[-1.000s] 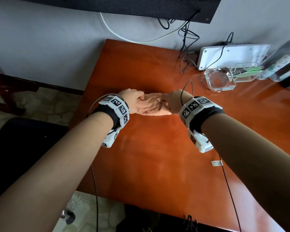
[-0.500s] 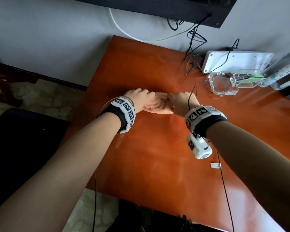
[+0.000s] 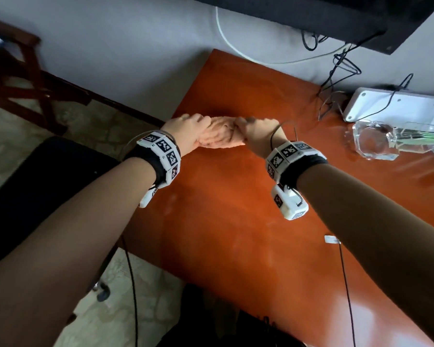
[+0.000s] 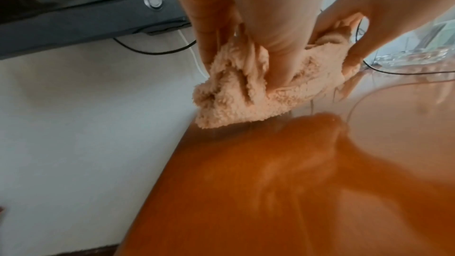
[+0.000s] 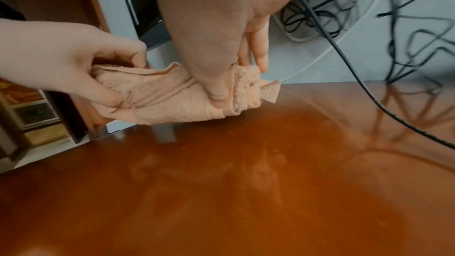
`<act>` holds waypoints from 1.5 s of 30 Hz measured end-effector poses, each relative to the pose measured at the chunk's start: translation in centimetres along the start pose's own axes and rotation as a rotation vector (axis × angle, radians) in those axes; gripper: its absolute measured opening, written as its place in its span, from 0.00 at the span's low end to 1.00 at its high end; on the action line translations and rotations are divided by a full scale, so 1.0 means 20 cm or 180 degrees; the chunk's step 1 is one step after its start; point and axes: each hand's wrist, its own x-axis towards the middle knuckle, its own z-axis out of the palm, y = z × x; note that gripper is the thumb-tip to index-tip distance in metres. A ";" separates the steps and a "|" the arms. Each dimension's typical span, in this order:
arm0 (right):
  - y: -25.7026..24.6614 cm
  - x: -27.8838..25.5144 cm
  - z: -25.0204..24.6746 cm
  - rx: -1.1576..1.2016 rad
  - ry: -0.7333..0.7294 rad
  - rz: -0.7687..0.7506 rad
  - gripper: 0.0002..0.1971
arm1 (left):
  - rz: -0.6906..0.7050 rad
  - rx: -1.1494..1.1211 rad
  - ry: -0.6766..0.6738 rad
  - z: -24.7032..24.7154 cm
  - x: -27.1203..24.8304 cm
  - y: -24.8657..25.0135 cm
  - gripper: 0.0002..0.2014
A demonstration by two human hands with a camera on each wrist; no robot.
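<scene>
A peach terry towel [image 3: 218, 136] is bunched into a short roll between both hands, low over the far left part of the orange-brown table [image 3: 223, 234]. I cannot tell whether it touches the tabletop. My left hand [image 3: 186, 131] grips the towel's left end, with the fingers curled round the cloth [image 4: 234, 92]. My right hand [image 3: 258, 136] grips the right end, thumb pressed into the roll [image 5: 167, 96] and fingers behind it. In the right wrist view the left hand [image 5: 61, 57] pinches folds of the cloth. The knuckles of both hands almost meet.
A glass ashtray [image 3: 371, 141], a white device [image 3: 398, 106] and tangled cables [image 3: 336, 71] sit at the table's back right. A black monitor [image 3: 336, 16] hangs above. A small white tag [image 3: 332, 239] lies on the table. A black chair [image 3: 35, 196] stands to the left.
Both hands have carried the towel toward the table's left edge and drawn closer together, so the roll is now shorter and more bunched.
</scene>
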 end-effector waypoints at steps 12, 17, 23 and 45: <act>-0.15 0.14 0.14 0.0047 -0.0538 -0.0300 0.37 | -0.0493 -0.0311 -0.0486 0.14 -0.06 -0.04 0.20; -0.15 0.18 0.14 0.0612 -0.0637 -0.0094 0.35 | -0.0700 -0.0763 -0.0446 0.12 -0.04 -0.07 0.16; -0.06 0.13 0.17 0.1191 -0.0308 -0.0021 0.25 | -0.0631 -0.1114 -0.0329 0.18 -0.06 -0.04 0.14; 0.22 -0.46 0.34 0.2061 0.0084 0.1046 0.17 | 0.0390 -0.0958 -0.0588 0.10 -0.11 0.52 0.17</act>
